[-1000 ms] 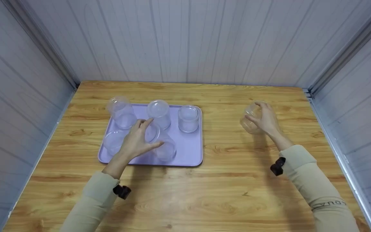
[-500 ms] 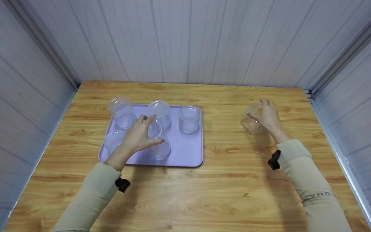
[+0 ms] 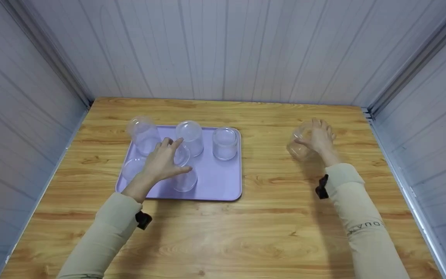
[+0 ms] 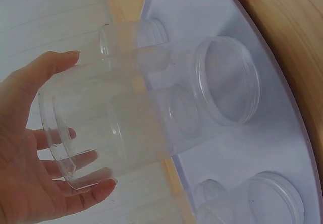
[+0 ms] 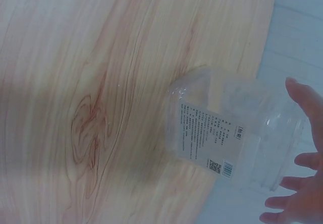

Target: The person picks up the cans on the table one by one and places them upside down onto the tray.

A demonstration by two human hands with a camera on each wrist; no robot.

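In the head view my left hand (image 3: 161, 162) holds the upper end of a clear lidless jar (image 4: 146, 108), thumb on one side and fingers round the other. That jar's base stands on the lilac tray (image 3: 223, 186). At the right, my right hand (image 3: 321, 137) is at the upper end of a clear faceted jar (image 5: 222, 118), with thumb and fingers spread apart. This jar stands on the wooden table and bears a printed label (image 5: 212, 138) with a barcode. The right palm is mostly out of the right wrist view.
Several more clear jars share the tray: one at its back right (image 3: 225, 143), one at back middle (image 3: 190, 137), one at back left (image 3: 143, 135), another at front left (image 3: 132, 168). Panelled walls (image 3: 223, 50) enclose the wooden table (image 3: 246, 232) at the back and sides.
The left hand's jar has shifted left at its base and now stands more upright on the tray. My right hand's fingers have spread and its wrist has moved left.
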